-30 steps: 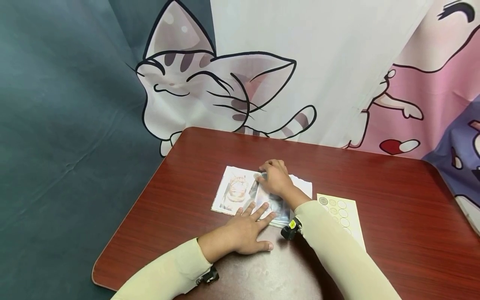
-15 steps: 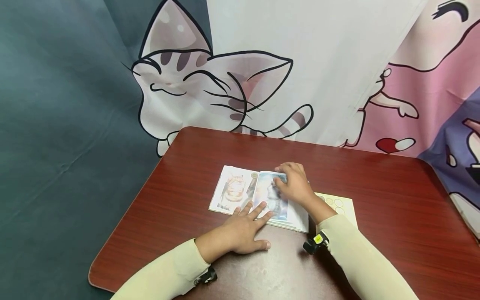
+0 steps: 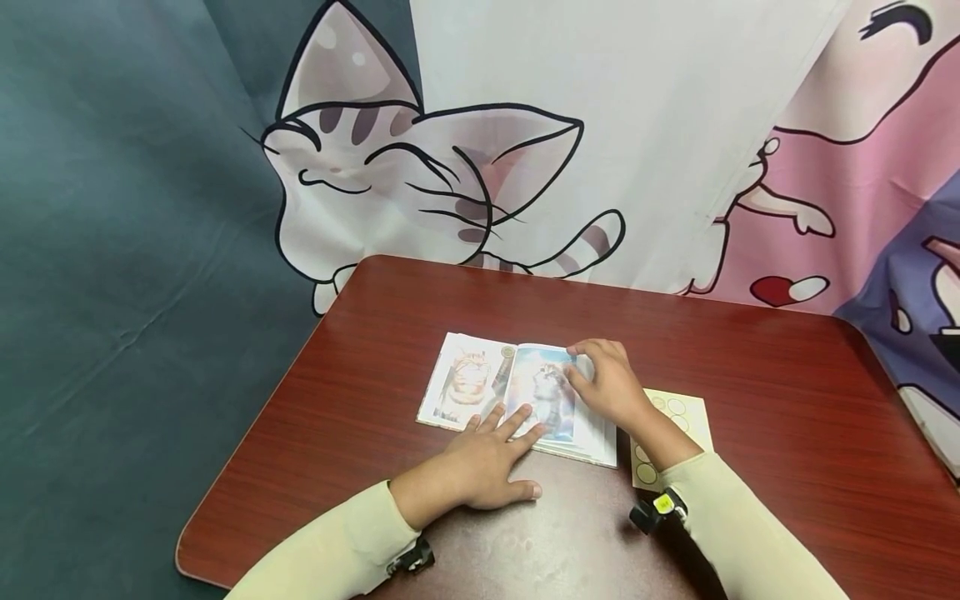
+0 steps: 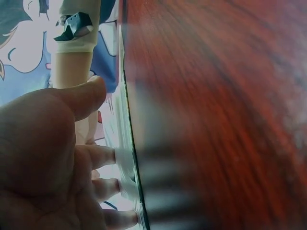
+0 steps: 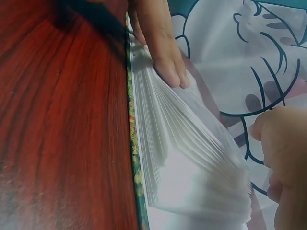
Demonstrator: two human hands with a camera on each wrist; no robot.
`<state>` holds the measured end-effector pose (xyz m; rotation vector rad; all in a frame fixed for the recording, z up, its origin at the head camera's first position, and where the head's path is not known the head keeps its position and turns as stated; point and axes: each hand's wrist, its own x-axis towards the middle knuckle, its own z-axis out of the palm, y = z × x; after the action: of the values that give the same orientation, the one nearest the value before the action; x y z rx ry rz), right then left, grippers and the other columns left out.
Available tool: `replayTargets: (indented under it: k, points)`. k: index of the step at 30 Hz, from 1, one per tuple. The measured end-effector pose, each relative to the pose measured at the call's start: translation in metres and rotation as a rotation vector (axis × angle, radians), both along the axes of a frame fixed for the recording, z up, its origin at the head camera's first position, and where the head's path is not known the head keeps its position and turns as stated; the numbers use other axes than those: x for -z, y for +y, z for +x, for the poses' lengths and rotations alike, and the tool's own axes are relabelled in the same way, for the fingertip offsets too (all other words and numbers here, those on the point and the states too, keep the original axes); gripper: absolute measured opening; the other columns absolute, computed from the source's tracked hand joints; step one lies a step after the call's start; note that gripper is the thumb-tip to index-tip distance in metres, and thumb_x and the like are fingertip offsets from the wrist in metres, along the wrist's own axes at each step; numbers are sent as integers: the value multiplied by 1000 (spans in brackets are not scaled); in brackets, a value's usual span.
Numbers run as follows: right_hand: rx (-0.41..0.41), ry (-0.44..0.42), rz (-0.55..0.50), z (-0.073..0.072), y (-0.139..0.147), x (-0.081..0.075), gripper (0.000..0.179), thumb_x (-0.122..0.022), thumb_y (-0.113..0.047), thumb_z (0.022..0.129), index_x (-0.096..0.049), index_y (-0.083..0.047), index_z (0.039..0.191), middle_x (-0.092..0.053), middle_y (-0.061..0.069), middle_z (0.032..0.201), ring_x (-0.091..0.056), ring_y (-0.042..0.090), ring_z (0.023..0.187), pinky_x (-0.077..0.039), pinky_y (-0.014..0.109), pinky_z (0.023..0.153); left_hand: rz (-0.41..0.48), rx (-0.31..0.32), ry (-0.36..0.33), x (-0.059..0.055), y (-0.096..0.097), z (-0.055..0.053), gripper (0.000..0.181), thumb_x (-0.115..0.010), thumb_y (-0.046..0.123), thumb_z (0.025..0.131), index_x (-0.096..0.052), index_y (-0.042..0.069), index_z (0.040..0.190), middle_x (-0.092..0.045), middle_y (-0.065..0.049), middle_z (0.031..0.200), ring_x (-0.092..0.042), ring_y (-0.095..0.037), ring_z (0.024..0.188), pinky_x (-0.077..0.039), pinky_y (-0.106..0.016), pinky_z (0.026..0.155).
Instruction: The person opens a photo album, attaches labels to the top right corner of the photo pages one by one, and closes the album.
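Note:
An open book point(image 3: 597, 438) lies on the table, with an orange cat picture point(image 3: 470, 379) on its left page and a blue-toned cat picture point(image 3: 546, 392) on the right. My left hand point(image 3: 489, 468) rests with spread fingers on the book's near edge, close to the fold; its fingertips touch the pages in the left wrist view. Over the upper right of the right page is my right hand point(image 3: 609, 387), thumb and index finger apart at the picture's edge. In the right wrist view, the fanned pages point(image 5: 192, 139) stand apart from the right hand point(image 5: 288, 148).
A pale yellow sheet of round stickers point(image 3: 696, 417) lies right of the book, partly under the right forearm. The reddish-brown table point(image 3: 810, 433) has a rounded left corner. Behind it hangs a curtain point(image 3: 517, 50) with cartoon cats.
My right hand has moved right, from the book's fold to the right page's outer part, uncovering the blue-toned picture. The left hand has stayed in place. More of the sticker sheet's near end shows.

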<state>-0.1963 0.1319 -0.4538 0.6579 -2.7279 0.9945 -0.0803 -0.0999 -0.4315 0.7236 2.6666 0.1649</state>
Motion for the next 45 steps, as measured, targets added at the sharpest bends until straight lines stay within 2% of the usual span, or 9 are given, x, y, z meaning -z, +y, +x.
replayTargets:
  k: [8,13,20,24,28,34,39,45]
  points:
    - [-22,4,-6,13,11,4,33,-73,-13,92,-68,0,121,-65,18,127,-47,42,125,-36,55,106,53,-23,30,1,2,0,77,-54,68,96,-34,34,161,-21,1,169,-25,-38,151,-31,-60,115]
    - [-20,10,-9,21,16,5,32,-73,-14,92,-67,-2,122,-65,18,127,-47,41,125,-37,56,104,64,-23,113,-1,3,-3,69,-56,66,95,-47,33,155,-36,-2,163,-40,-33,144,-42,-54,109]
    - [1,-9,8,31,25,3,32,-73,-15,93,-67,-2,122,-64,18,128,-47,40,126,-38,56,104,117,-40,199,-3,5,-10,52,-60,59,97,-65,29,139,-52,-3,148,-54,-26,125,-51,-43,96]
    - [14,-10,11,36,32,2,33,-74,-14,92,-67,-1,121,-63,19,128,-46,41,126,-37,56,104,155,-52,262,-5,7,-13,42,-62,54,98,-73,25,126,-61,-2,132,-56,-21,116,-51,-40,93]
    - [10,-4,6,39,41,2,33,-74,-13,92,-67,0,122,-63,20,126,-46,42,125,-36,56,103,193,-60,288,-6,8,-15,37,-62,49,99,-75,22,121,-62,1,120,-56,-17,110,-50,-35,93]
    - [24,5,-4,47,54,-3,32,-73,-9,92,-67,0,121,-64,18,123,-47,42,123,-38,57,99,279,-61,273,-9,16,-19,35,-62,44,100,-72,19,123,-63,2,120,-57,-17,111,-48,-33,97]
    - [46,18,0,52,67,0,32,-74,-8,90,-67,0,120,-65,18,121,-48,43,122,-38,58,97,388,-61,224,-16,29,-23,30,-64,38,100,-72,19,122,-64,2,121,-58,-17,116,-49,-32,96]
    - [75,33,9,58,80,4,31,-74,-9,89,-68,-2,118,-66,16,118,-49,40,118,-39,56,93,446,-48,175,-22,45,-23,29,-63,36,100,-71,19,123,-64,3,124,-58,-17,121,-48,-31,99]
